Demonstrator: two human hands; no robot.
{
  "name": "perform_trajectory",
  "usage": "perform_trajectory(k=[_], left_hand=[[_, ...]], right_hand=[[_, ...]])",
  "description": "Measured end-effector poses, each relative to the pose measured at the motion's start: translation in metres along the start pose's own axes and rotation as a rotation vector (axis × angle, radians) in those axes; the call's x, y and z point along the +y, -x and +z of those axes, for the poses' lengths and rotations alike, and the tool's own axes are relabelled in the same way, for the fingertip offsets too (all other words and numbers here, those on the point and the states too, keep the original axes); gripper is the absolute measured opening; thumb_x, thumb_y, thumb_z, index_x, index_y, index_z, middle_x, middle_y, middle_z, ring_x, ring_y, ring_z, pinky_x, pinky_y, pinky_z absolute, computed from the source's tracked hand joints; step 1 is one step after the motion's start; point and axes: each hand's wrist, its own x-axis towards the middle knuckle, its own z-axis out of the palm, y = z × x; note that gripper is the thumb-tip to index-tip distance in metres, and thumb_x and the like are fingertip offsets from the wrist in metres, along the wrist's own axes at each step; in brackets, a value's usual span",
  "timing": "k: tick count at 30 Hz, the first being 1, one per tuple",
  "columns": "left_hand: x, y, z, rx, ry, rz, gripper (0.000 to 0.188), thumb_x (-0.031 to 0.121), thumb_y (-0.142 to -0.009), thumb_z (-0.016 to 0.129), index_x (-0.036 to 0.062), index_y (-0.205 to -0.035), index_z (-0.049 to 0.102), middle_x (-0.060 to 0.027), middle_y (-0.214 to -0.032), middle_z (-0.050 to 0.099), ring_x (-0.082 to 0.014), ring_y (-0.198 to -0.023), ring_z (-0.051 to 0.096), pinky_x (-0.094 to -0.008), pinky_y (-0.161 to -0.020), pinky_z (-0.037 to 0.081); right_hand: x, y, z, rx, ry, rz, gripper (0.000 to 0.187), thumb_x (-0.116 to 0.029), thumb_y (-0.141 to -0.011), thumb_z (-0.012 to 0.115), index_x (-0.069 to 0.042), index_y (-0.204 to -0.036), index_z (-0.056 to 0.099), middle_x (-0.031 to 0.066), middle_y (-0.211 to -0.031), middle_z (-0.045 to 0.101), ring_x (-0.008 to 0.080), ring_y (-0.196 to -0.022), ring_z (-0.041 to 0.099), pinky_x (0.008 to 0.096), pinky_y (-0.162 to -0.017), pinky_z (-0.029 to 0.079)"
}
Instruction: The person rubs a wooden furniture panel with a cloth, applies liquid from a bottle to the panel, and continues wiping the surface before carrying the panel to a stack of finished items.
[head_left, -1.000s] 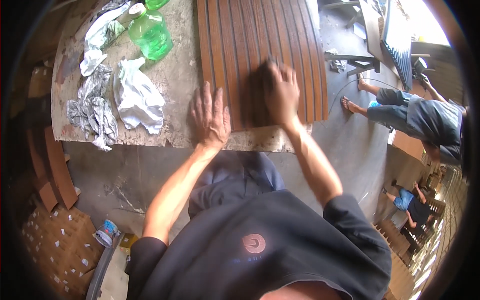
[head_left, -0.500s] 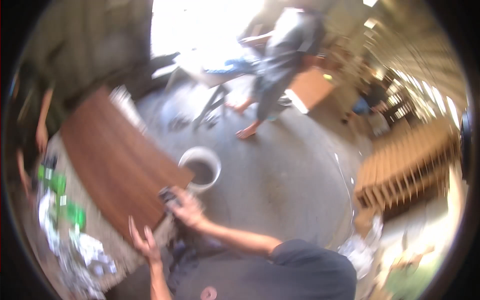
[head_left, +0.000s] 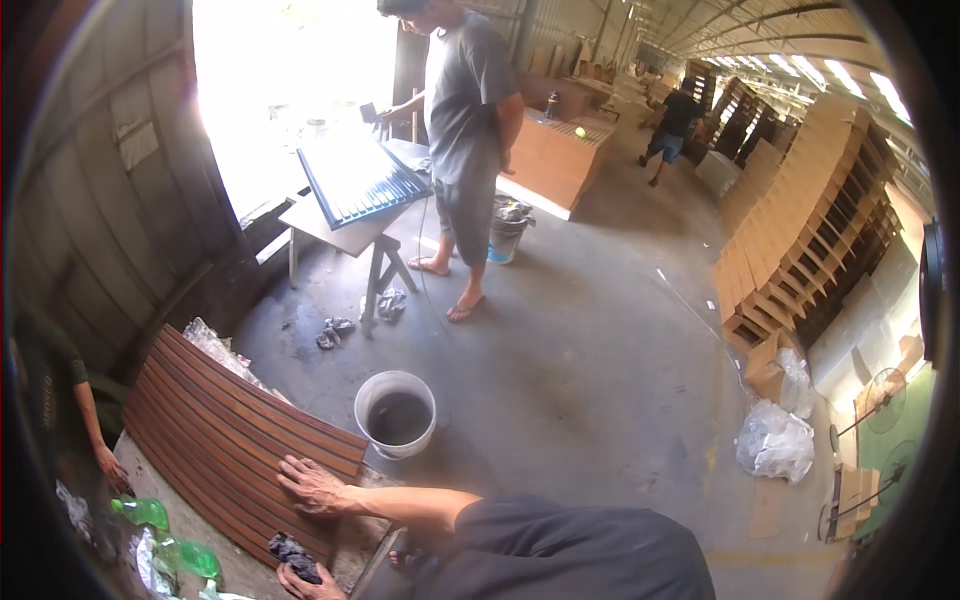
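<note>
The dark crumpled wad [head_left: 294, 555] has swapped sides. Half a second ago the right hand [head_left: 315, 487] had it, and now the left hand [head_left: 312, 585] does. The left grip is curled around the wad at the near corner of the slatted wooden board [head_left: 225, 430]. I can't tell if the wad is rag or sandpaper, or if it touches the wood. The right grip holds nothing; that hand lies flat on the slats near the end of the board, its fingers spread. So it looks like the left hand has the rubbing tool, and the right one may be feeling or steadying the wood.

The board lies on the counter [head_left: 355, 550], and a white bucket [head_left: 397, 381] stands on the floor just past its end. Two green bottles [head_left: 188, 557] lie on the other side, with another worker's hand [head_left: 110, 465] near them. The head has turned too, so much more floor shows than one second ago.
</note>
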Motion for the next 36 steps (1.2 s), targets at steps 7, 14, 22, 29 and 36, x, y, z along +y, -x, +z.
perform_trajectory(k=[7, 14, 22, 29, 36], left_hand=[[-0.057, -0.011, 0.071, 0.043, -0.220, 0.089, 0.041, 0.021, -0.095, 0.067, -0.0035, -0.126, 0.056, -0.0260, -0.128, 0.058, -0.0440, -0.119, 0.057, -0.0538, -0.103, 0.045], [-0.111, -0.057, 0.104, -0.081, -0.286, -0.141, 0.032, 0.020, -0.095, 0.064, 0.0006, -0.121, 0.061, -0.0216, -0.128, 0.060, -0.0410, -0.119, 0.056, -0.0526, -0.099, 0.045], [0.029, -0.015, 0.027, -0.003, -0.136, -0.114, 0.017, 0.010, -0.092, 0.067, 0.0051, -0.108, 0.072, -0.0151, -0.119, 0.070, -0.0352, -0.111, 0.064, -0.0464, -0.097, 0.049], [-0.082, -0.126, 0.109, 0.185, -0.342, -0.416, 0.019, 0.018, -0.087, 0.068, 0.0076, -0.103, 0.070, -0.0118, -0.118, 0.066, -0.0370, -0.109, 0.059, -0.0510, -0.095, 0.046], [-0.001, -0.019, 0.036, -0.046, -0.118, -0.424, 0.033, 0.010, -0.089, 0.063, -0.0004, -0.120, 0.065, -0.0258, -0.142, 0.051, -0.0507, -0.140, 0.039, -0.0591, -0.117, 0.032]], right_hand=[[-0.010, 0.002, -0.008, -0.105, 0.009, -0.068, 0.078, -0.034, -0.090, 0.065, 0.005, -0.150, 0.034, 0.0289, -0.158, 0.029, 0.0432, -0.151, 0.022, 0.0529, -0.122, 0.021], [-0.014, 0.009, -0.012, -0.113, 0.043, -0.043, 0.080, -0.035, -0.089, 0.067, 0.005, -0.151, 0.035, 0.0271, -0.158, 0.031, 0.0418, -0.151, 0.023, 0.0536, -0.121, 0.023], [-0.015, -0.003, -0.037, -0.019, 0.325, -0.152, 0.065, -0.042, -0.085, 0.062, 0.000, -0.133, 0.051, 0.0254, -0.142, 0.045, 0.0433, -0.135, 0.040, 0.0571, -0.109, 0.035], [0.001, -0.018, -0.018, -0.087, 0.303, -0.151, 0.071, -0.040, -0.094, 0.062, -0.001, -0.149, 0.041, 0.0277, -0.152, 0.038, 0.0437, -0.144, 0.032, 0.0543, -0.116, 0.025], [0.009, -0.009, -0.018, -0.163, 0.359, -0.108, 0.072, -0.040, -0.096, 0.059, -0.001, -0.152, 0.037, 0.0280, -0.156, 0.035, 0.0450, -0.147, 0.029, 0.0552, -0.117, 0.023]])
